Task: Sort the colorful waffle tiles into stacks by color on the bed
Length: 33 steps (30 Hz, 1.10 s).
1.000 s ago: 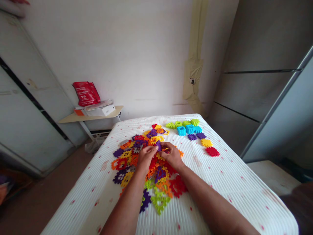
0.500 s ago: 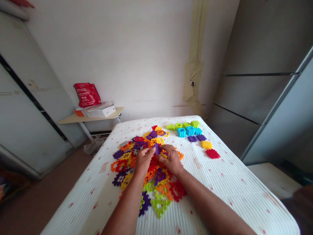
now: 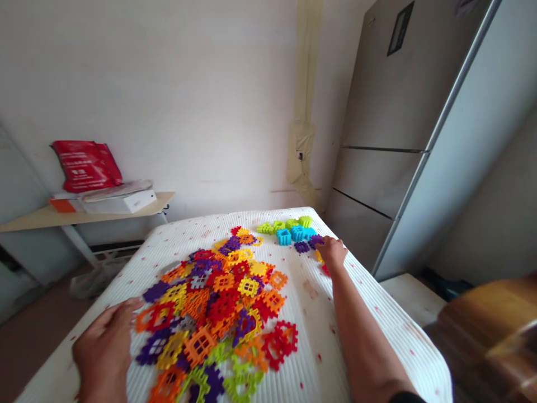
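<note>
right, eyes on the dark purple, notch-edged plastic piece (image 3: pixel 315 241) at the far right of the counter (image 3: pixel 310 358), with the right hand (image 3: pixel 333 252) reaching right onto it! fingers bent down, thumb side toward the purple; whether that grip is pinching or already loose, i can't tell. looks like the setting-down step, a piece joining its own colour. just beside sits another dark purple notched piece (image 3: pixel 301 247), bright blue blocky stacks (image 3: pixel 283 237) behind, lime-green ones (image 3: pixel 278 226) beyond those. a flat yellow piece (image 3: pixel 318 256) peeks out under the hand. next move calls for a clean, level release, i'd judge, without nudging those neighbours. over left, the left hand (image 3: pixel 108 338) waits half-curled by the mixed, many-coloured plastic pile (image 3: pixel 224 308); its fingertips are blurred, so no telling whether it holds anything.
</note>
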Each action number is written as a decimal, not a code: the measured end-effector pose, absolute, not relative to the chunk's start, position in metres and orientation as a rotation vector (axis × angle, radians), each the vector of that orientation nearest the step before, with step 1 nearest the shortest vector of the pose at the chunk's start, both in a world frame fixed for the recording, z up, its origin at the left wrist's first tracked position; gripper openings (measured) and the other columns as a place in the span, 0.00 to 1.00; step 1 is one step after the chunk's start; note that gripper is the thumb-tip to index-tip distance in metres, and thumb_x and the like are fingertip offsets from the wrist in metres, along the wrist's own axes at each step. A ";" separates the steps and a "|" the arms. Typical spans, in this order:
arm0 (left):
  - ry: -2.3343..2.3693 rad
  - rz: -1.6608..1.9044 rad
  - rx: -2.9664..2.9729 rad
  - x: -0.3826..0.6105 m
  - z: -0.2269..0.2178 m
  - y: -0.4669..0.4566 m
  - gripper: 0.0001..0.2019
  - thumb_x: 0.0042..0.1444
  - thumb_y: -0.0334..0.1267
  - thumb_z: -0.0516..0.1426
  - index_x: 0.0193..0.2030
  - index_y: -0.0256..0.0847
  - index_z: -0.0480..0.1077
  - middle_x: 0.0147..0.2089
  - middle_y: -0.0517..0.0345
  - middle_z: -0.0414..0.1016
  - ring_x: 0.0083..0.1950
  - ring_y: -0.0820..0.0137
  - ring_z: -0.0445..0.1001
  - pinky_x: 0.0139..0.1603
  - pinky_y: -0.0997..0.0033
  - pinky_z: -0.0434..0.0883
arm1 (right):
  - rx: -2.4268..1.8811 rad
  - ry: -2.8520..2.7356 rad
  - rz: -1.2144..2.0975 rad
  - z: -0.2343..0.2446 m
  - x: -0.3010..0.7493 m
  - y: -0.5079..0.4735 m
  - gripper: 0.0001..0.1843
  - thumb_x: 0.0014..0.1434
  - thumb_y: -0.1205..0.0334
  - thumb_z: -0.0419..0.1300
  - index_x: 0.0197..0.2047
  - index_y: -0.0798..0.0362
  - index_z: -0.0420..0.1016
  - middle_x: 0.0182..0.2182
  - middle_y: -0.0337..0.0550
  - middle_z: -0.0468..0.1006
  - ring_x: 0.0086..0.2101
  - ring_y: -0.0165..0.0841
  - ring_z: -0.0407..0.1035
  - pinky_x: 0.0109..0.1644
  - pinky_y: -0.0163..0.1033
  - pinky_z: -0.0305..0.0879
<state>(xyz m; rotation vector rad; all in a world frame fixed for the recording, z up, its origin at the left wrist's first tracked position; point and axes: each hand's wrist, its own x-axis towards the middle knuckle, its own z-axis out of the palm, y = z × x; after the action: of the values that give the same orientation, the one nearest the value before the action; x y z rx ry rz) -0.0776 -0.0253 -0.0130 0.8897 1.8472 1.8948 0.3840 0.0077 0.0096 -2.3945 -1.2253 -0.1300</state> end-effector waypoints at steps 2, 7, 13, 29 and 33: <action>1.815 1.888 0.835 -0.074 -0.013 -0.027 0.13 0.37 0.44 0.62 0.31 0.41 0.76 0.24 0.63 0.73 0.27 0.69 0.69 0.25 0.70 0.70 | -2.457 -1.221 -0.114 0.002 0.387 0.012 0.16 0.55 0.56 0.55 0.45 0.51 0.76 0.40 0.50 0.78 0.46 0.44 0.64 0.43 0.45 0.58; 1.839 1.837 0.787 -0.068 -0.014 -0.022 0.15 0.34 0.43 0.62 0.31 0.39 0.76 0.25 0.62 0.74 0.27 0.68 0.70 0.31 0.66 0.72 | -2.496 -1.269 -0.165 -0.006 0.382 0.023 0.16 0.54 0.59 0.55 0.43 0.53 0.76 0.42 0.52 0.77 0.47 0.45 0.63 0.45 0.48 0.57; 1.879 1.828 0.819 -0.063 -0.011 -0.026 0.11 0.35 0.46 0.60 0.28 0.45 0.75 0.23 0.67 0.74 0.30 0.64 0.71 0.31 0.63 0.74 | -2.477 -1.316 -0.211 -0.012 0.383 0.026 0.16 0.55 0.58 0.54 0.43 0.54 0.76 0.42 0.54 0.77 0.46 0.46 0.63 0.44 0.51 0.56; 1.786 1.747 0.945 -0.075 -0.031 -0.017 0.16 0.39 0.46 0.60 0.32 0.36 0.74 0.28 0.57 0.77 0.31 0.65 0.75 0.33 0.69 0.72 | -2.514 -1.327 -0.186 -0.026 0.387 0.032 0.18 0.57 0.55 0.53 0.45 0.56 0.73 0.43 0.55 0.75 0.47 0.47 0.61 0.45 0.54 0.54; 1.823 1.717 1.011 -0.077 -0.036 -0.015 0.17 0.40 0.48 0.59 0.33 0.36 0.74 0.29 0.56 0.78 0.33 0.63 0.75 0.36 0.67 0.72 | -2.518 -1.324 -0.193 -0.027 0.386 0.032 0.17 0.57 0.55 0.53 0.45 0.55 0.73 0.43 0.56 0.74 0.46 0.47 0.62 0.44 0.54 0.54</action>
<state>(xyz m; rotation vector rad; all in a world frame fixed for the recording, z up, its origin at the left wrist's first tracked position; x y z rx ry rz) -0.0766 -0.0155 -0.0361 1.0107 1.8225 1.7172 0.3859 0.0322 -0.0267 -2.5184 -1.3235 -0.1926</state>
